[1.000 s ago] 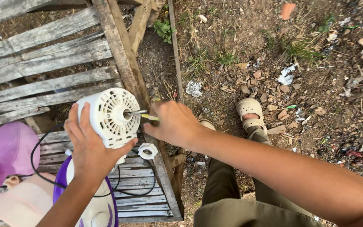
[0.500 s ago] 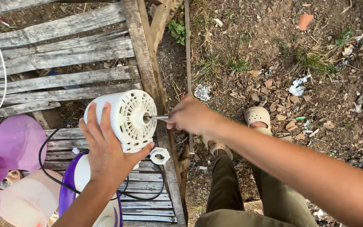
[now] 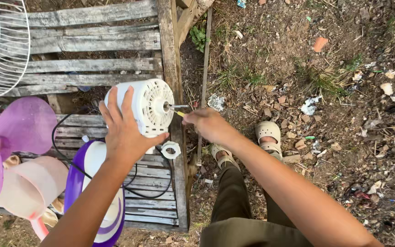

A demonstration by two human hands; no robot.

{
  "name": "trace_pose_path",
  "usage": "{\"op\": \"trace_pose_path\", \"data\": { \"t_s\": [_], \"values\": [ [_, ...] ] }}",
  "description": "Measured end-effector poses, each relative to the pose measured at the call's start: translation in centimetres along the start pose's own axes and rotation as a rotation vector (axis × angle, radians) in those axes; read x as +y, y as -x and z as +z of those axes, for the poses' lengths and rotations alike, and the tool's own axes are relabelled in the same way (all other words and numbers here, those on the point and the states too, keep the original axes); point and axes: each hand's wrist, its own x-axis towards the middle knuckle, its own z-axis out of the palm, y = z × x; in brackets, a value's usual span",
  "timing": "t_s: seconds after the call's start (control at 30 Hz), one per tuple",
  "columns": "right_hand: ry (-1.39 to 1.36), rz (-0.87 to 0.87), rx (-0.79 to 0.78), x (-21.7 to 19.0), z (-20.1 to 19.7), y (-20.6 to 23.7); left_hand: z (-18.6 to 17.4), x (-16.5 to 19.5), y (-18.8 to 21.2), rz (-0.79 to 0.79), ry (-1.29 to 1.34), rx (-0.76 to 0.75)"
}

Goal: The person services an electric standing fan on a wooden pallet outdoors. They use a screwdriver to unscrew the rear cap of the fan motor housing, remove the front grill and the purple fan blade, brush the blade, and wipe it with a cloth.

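Observation:
My left hand (image 3: 125,128) grips a white fan motor housing (image 3: 148,106) from behind and holds it above a weathered wooden bench (image 3: 92,43), its vented face and metal shaft turned to the right. My right hand (image 3: 209,124) holds a small screwdriver (image 3: 178,112) with a yellow handle, whose tip rests against the vented face just below the shaft. A white plastic ring nut (image 3: 170,149) lies on the bench slats under the housing. A black cord (image 3: 136,185) loops across the slats.
A purple fan blade (image 3: 12,132) and a white wire guard (image 3: 1,45) lie at the left. A purple-and-white fan base (image 3: 94,183) and a pale cone-shaped part (image 3: 28,185) sit near the bench's front. Littered dirt lies to the right, beside my sandalled feet (image 3: 268,132).
The view has shifted, so housing and hands sit higher and further right. My right hand has drawn back a little from the housing face, with the screwdriver showing more clearly.

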Motion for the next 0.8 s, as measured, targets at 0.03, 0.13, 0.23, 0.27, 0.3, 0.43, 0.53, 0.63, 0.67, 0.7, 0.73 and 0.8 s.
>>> {"op": "trace_pose_path", "data": {
  "t_s": [0.03,0.13,0.23,0.27,0.3,0.43,0.53,0.63,0.67,0.7,0.73,0.8],
  "values": [
    [0.208,0.089,-0.034,-0.8,0.2,0.8,-0.2,0.3,0.5,-0.032,0.008,-0.021],
    [0.73,0.247,-0.084,-2.5,-1.3,2.3,-0.8,0.6,1.8,-0.105,-0.004,-0.083],
    [0.792,0.174,-0.108,-2.0,-4.0,5.1,-1.3,0.1,3.8,-0.135,-0.023,-0.108],
    [0.774,0.15,-0.114,-1.5,-4.7,6.1,-1.2,-0.1,4.5,-0.115,0.008,-0.081],
    [0.769,0.095,-0.151,-0.8,-4.2,7.3,-1.1,-0.2,5.2,-0.096,0.042,-0.052],
    [0.285,0.291,-0.064,2.5,1.4,13.8,0.2,-0.7,11.2,-0.043,0.199,0.157],
    [-0.034,0.226,0.054,3.7,6.2,15.6,0.7,-1.3,16.4,-0.066,0.301,0.256],
    [-0.176,0.174,0.091,3.9,11.0,16.3,0.8,-2.2,21.8,-0.045,0.44,0.4],
    [-0.179,0.132,0.092,3.6,12.2,16.4,0.7,-2.6,23.3,0.01,0.497,0.481],
    [-0.236,0.124,0.098,3.3,13.5,16.7,0.5,-3.2,24.8,-0.224,0.465,0.157],
    [-0.291,0.114,0.104,2.8,14.6,16.9,0.3,-3.7,26.1,-0.448,0.427,-0.169],
    [-0.276,0.135,0.102,1.7,16.2,16.8,0.6,-4.0,28.1,-0.385,0.509,0.011]
  ]
}}
